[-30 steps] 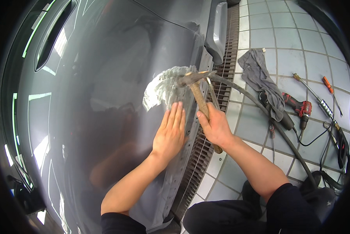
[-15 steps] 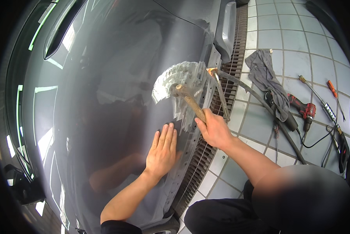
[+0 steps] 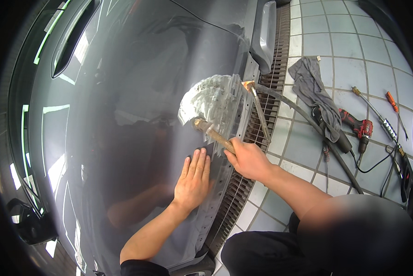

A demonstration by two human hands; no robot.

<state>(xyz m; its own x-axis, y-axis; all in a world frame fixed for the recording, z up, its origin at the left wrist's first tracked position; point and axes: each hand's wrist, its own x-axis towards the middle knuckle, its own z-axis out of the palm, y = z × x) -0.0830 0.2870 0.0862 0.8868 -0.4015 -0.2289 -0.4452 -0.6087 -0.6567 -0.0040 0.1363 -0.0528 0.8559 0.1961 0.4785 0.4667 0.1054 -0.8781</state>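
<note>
A hammer (image 3: 214,134) with a pale wooden handle is gripped in my right hand (image 3: 248,161). Its head lies over the lower edge of a sanded bare-metal patch (image 3: 219,94) on the dark grey car door (image 3: 142,92); whether it touches the metal, I cannot tell. My left hand (image 3: 191,186) rests flat on the panel just below the patch, fingers stretched out. At the panel's right edge, beside the patch, a metal bar (image 3: 260,112) sticks out past a small orange-brown piece (image 3: 248,86).
A floor grate (image 3: 236,191) runs along the car. On the tiles lie a grey rag (image 3: 310,83), a black tool (image 3: 340,143) with a hose or cord, a red-and-black drill (image 3: 363,129), an orange-handled screwdriver (image 3: 392,102) and a slide-hammer-like metal rod (image 3: 385,126). Another curved hose (image 3: 303,112) crosses toward the car.
The hammer head has moved down and slightly left, from inside the sanded patch to its lower edge. My right hand has dropped a little; my left hand stays nearly in place on the panel.
</note>
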